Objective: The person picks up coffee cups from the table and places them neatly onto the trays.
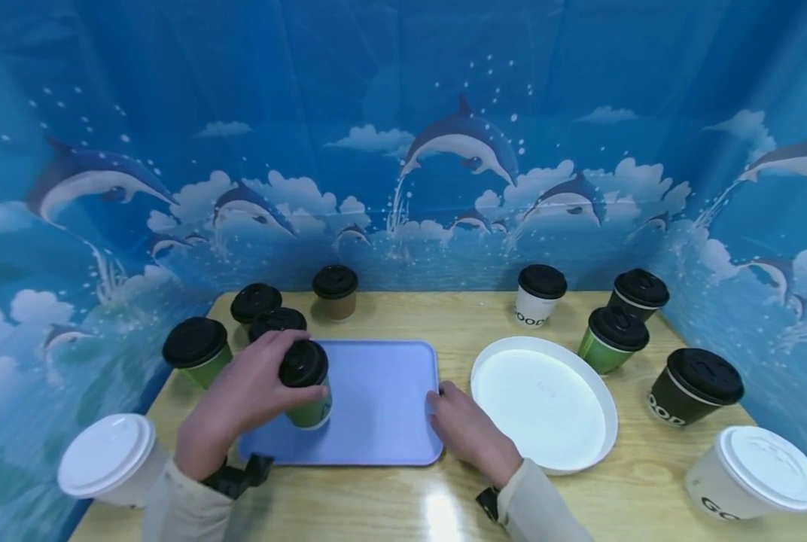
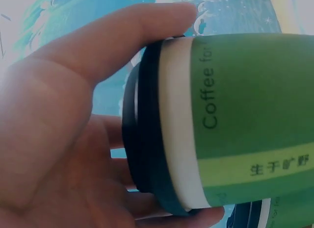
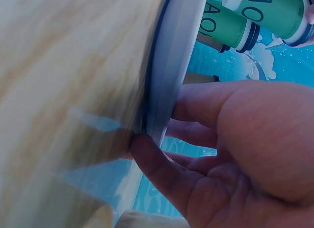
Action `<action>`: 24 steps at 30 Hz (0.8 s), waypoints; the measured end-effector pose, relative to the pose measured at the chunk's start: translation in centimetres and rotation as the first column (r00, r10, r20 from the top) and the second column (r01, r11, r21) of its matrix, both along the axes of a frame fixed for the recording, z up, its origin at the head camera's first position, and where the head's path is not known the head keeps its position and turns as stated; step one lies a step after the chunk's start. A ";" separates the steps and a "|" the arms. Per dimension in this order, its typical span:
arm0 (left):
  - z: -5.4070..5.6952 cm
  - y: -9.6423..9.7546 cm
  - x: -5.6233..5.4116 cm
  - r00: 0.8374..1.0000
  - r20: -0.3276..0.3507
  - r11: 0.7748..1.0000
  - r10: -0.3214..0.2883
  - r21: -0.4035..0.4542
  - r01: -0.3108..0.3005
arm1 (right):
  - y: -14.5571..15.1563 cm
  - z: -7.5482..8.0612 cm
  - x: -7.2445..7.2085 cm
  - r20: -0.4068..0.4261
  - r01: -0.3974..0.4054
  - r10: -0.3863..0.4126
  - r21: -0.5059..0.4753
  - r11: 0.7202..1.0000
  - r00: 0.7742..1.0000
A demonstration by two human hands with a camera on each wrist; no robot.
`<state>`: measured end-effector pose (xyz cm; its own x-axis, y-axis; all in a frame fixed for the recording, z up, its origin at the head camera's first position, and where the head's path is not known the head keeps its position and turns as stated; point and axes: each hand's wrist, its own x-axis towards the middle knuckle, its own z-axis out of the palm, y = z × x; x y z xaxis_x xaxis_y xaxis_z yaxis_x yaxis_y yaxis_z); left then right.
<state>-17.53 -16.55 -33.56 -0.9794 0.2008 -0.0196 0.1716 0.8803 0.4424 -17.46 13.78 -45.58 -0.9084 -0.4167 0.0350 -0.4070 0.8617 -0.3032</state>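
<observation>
1. A wood-grained worktop (image 1: 349,500) is backed by a blue curtain (image 1: 349,83), which is printed with leaping dolphins, clouds and spray.
2. At far left, a white-lidded cup (image 1: 108,461) is seen near the edge; beyond it a green cup (image 1: 203,365) is topped with a black lid.
3. Farther back, two black-lidded cups (image 1: 256,299) are partly hidden, and a brown cup (image 1: 339,305) is placed near the curtain.
4. On the right, a round white dish (image 1: 546,399) is set down.
5. Around it are placed a white cup (image 1: 534,307), a light-green cup (image 1: 601,352), a dark cup (image 1: 639,293) and a black lettered cup (image 1: 681,395), all black-lidded.
6. At near right, a pale cup (image 1: 718,485) is covered by a white lid.
</observation>
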 end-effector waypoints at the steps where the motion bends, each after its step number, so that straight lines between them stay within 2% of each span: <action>1: 0.0 -0.1 0.0 1.000 0.006 1.000 0.003 -0.001 -0.003 | 0.0 0.0 0.0 -0.002 -0.001 0.001 0.000 1.000 1.000; 13: -0.3 -0.5 -0.3 0.994 0.102 0.998 0.037 -0.047 -0.032 | 0.0 0.0 0.1 -0.003 -0.005 0.005 -0.001 1.000 1.000; 24: -0.6 -0.6 -0.6 0.979 0.195 0.997 0.054 -0.068 -0.042 | -0.1 0.0 0.1 -0.010 -0.005 0.005 -0.010 1.000 1.000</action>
<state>-18.16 -17.13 -34.20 -0.9637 0.1457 -0.2239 0.0435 0.9125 0.4068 -17.35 13.68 -45.61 -0.9058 -0.4211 0.0482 -0.4145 0.8566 -0.3074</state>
